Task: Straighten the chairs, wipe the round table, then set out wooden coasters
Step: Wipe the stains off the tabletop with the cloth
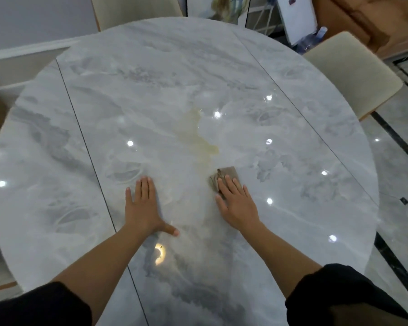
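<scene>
A round grey marble table (137,85) fills the head view. A yellowish liquid stain (196,135) spreads across its middle. My right hand (238,203) presses flat, fingers straight, on a folded grey-brown cloth (226,175) just below the stain. My left hand (144,208) rests flat on the bare tabletop to the left of the cloth, fingers spread, holding nothing. One cream chair (353,71) stands at the table's right rim and another cream chair (132,8) at the far edge. No coasters are in view.
Glossy tiled floor with a dark border strip (396,137) runs along the right. A white board (297,20) and an orange sofa (363,17) stand behind the right chair. A pale wall and skirting (21,52) lie at the left.
</scene>
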